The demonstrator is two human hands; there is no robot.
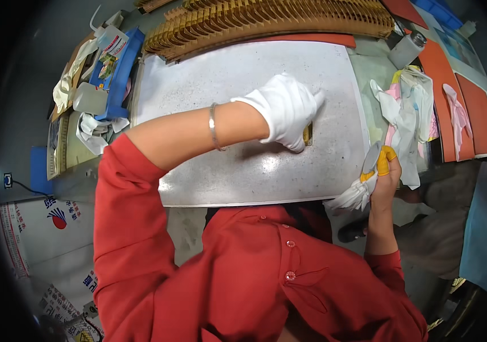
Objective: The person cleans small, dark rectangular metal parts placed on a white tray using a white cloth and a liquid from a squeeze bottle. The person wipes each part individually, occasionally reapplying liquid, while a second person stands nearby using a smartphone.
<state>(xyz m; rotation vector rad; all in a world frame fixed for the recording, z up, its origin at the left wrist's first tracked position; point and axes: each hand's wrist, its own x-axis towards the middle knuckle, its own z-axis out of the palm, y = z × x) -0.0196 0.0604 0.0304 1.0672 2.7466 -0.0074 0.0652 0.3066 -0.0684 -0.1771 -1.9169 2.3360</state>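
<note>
Over a white sheet (209,171) on the table, my left hand (286,108) wears a white glove. Its fingers are curled down, and the thumb presses beside a small gold-coloured piece (308,134); most of that piece is hidden under the glove. Near the sheet's front right corner, my right hand (389,168) has yellow covers on its fingertips. It grips a white brush-like bundle (353,196) with a grey upper part and yellow near its middle; its exact kind is unclear.
A long rack of gold-coloured pieces (272,23) spans the back. At left is a blue tray (123,77) with bottles. On the right lie crumpled gloves and cloths (411,108), a grey bottle (407,50) and orange boards (474,114). A person's legs (437,233) show at lower right.
</note>
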